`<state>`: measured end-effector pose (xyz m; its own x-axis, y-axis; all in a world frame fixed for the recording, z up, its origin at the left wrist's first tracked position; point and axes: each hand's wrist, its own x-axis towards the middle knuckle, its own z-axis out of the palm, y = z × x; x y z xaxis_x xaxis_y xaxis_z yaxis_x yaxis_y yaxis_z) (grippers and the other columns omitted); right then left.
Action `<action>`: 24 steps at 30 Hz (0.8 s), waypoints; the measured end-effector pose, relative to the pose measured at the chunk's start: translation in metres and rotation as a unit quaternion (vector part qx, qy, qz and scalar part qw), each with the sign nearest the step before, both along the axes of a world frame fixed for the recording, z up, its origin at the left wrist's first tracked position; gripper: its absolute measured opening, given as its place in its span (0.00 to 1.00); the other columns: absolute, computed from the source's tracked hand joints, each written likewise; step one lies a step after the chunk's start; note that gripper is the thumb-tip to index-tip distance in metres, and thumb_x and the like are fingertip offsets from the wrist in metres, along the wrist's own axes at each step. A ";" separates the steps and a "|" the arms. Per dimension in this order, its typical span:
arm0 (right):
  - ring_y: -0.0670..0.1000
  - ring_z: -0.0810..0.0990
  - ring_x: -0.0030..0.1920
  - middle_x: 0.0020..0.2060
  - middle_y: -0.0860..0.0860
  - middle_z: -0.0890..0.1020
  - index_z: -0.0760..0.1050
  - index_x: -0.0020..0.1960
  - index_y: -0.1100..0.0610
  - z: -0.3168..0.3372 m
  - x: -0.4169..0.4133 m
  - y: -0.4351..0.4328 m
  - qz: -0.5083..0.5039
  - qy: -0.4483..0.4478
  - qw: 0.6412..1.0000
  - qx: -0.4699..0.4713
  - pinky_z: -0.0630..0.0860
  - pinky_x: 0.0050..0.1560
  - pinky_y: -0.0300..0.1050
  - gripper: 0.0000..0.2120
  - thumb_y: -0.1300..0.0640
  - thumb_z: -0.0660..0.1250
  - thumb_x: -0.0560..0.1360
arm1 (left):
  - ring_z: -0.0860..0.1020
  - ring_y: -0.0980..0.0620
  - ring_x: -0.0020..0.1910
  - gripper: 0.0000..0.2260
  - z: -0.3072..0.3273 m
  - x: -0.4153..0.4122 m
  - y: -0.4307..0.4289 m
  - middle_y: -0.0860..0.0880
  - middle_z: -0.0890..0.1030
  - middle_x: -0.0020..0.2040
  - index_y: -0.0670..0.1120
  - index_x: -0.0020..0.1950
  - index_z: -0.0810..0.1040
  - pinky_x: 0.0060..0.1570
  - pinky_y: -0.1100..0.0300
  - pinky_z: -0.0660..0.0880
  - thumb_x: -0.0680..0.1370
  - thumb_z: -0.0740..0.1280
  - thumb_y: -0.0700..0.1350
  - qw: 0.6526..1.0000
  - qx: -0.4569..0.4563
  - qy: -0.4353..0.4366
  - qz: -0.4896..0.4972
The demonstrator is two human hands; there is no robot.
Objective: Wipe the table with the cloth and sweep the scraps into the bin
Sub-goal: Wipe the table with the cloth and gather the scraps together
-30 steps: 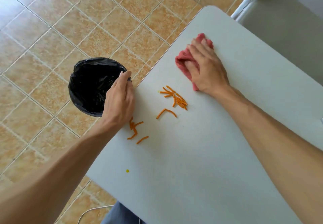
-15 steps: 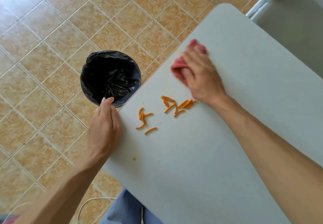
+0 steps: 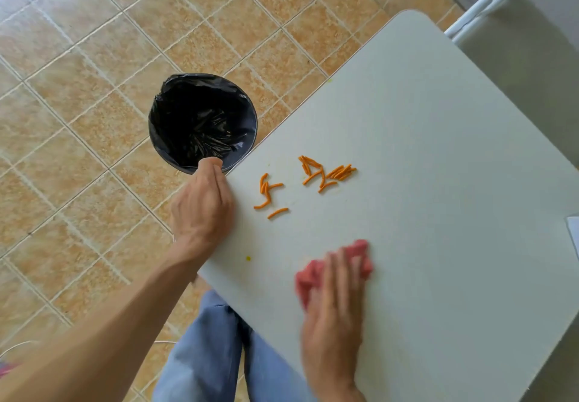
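A pale grey table (image 3: 438,157) carries two small heaps of orange scraps (image 3: 326,173) near its left edge. A round bin (image 3: 250,141) lined with a black bag stands on the floor, tucked against that edge. My left hand (image 3: 202,207) rests at the table edge beside the bin, fingers curled on the bin's rim. My right hand (image 3: 332,314), blurred by motion, presses a crumpled pink cloth (image 3: 360,254) flat on the table, nearer to me than the scraps and apart from them.
A tiny yellow speck (image 3: 248,258) lies near the table's front edge. A white chair (image 3: 517,35) stands at the far right corner. A sheet of paper (image 3: 573,232) shows at the right edge. My blue-trousered legs (image 3: 206,354) are under the table, and the floor is tiled.
My right hand has swept the pink cloth from the far side of the scraps back toward me. My left hand has slid along the table edge to the bin's near rim.
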<state>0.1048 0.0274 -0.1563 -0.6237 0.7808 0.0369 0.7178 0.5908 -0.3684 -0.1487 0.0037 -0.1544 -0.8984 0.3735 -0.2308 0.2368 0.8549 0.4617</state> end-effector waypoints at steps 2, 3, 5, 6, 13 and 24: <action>0.60 0.66 0.78 0.74 0.58 0.73 0.73 0.72 0.64 0.004 -0.013 -0.035 0.102 0.007 0.995 -0.007 0.70 0.73 0.63 0.20 0.60 0.53 0.84 | 0.77 0.39 0.43 0.11 0.000 -0.001 0.000 0.45 0.80 0.42 0.49 0.57 0.70 0.45 0.49 0.71 0.83 0.50 0.49 1.000 0.006 -0.013 0.006; 0.58 0.67 0.78 0.74 0.56 0.73 0.74 0.72 0.62 0.005 -0.023 -0.043 0.139 0.018 0.990 -0.015 0.70 0.74 0.61 0.20 0.60 0.52 0.85 | 0.77 0.39 0.44 0.11 0.000 -0.001 -0.001 0.45 0.80 0.43 0.49 0.56 0.70 0.45 0.48 0.72 0.83 0.51 0.49 1.000 0.010 -0.021 0.007; 0.56 0.67 0.78 0.74 0.53 0.74 0.77 0.70 0.59 0.004 -0.045 -0.046 0.212 0.047 0.976 -0.029 0.68 0.77 0.57 0.18 0.59 0.55 0.86 | 0.77 0.40 0.45 0.11 0.000 -0.005 -0.002 0.45 0.80 0.45 0.48 0.56 0.72 0.47 0.48 0.72 0.83 0.51 0.48 0.999 0.028 -0.046 0.004; 0.55 0.67 0.78 0.73 0.52 0.75 0.78 0.69 0.59 0.002 -0.058 -0.044 0.253 0.063 0.965 -0.032 0.67 0.77 0.56 0.16 0.59 0.58 0.85 | 0.77 0.42 0.46 0.12 -0.001 -0.008 -0.002 0.47 0.80 0.45 0.48 0.56 0.73 0.47 0.49 0.72 0.83 0.51 0.48 0.996 0.048 -0.073 0.002; 0.55 0.67 0.78 0.74 0.55 0.74 0.74 0.73 0.59 -0.015 -0.125 0.019 0.354 0.069 0.933 -0.007 0.66 0.77 0.56 0.20 0.63 0.64 0.81 | 0.75 0.55 0.58 0.16 0.003 -0.046 -0.043 0.52 0.79 0.58 0.45 0.61 0.78 0.56 0.61 0.67 0.84 0.53 0.46 0.967 0.154 -0.192 0.072; 0.58 0.67 0.78 0.73 0.56 0.75 0.74 0.72 0.62 -0.003 -0.166 0.049 0.127 0.032 0.991 0.035 0.67 0.76 0.59 0.20 0.55 0.65 0.83 | 0.76 0.45 0.47 0.14 0.010 -0.060 -0.112 0.48 0.79 0.48 0.42 0.61 0.78 0.47 0.56 0.67 0.85 0.54 0.42 0.980 0.089 -0.166 -0.057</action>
<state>-0.0609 0.0766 -0.1594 -0.7942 0.5932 0.1314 0.5195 0.7752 -0.3593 -0.2084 -0.1086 -0.1449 -0.7344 0.5279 -0.4266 0.1372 0.7310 0.6684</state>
